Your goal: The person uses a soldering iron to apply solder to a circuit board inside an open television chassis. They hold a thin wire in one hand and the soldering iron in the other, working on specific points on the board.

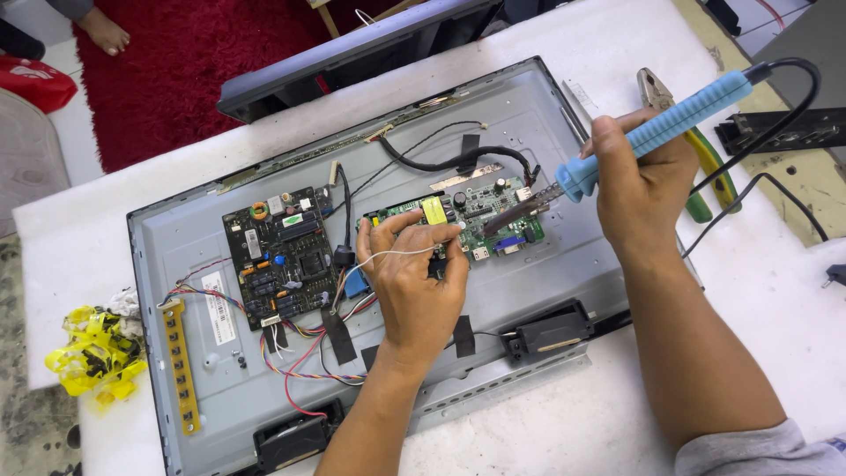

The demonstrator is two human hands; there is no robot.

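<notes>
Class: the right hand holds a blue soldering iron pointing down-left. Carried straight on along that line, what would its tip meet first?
Probably the green circuit board: the soldering iron in the right hand is almost touching it, though depth is unclear.

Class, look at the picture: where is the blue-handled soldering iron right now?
In the head view, the soldering iron is held in the right hand at upper right, its tip over the green circuit board, just right of the left hand.

A white rectangular label (pixel 218 308) sits on the grey back panel (pixel 176 256) left of the dark circuit board (pixel 282 256), which carries a smaller white sticker (pixel 254 244).
</notes>
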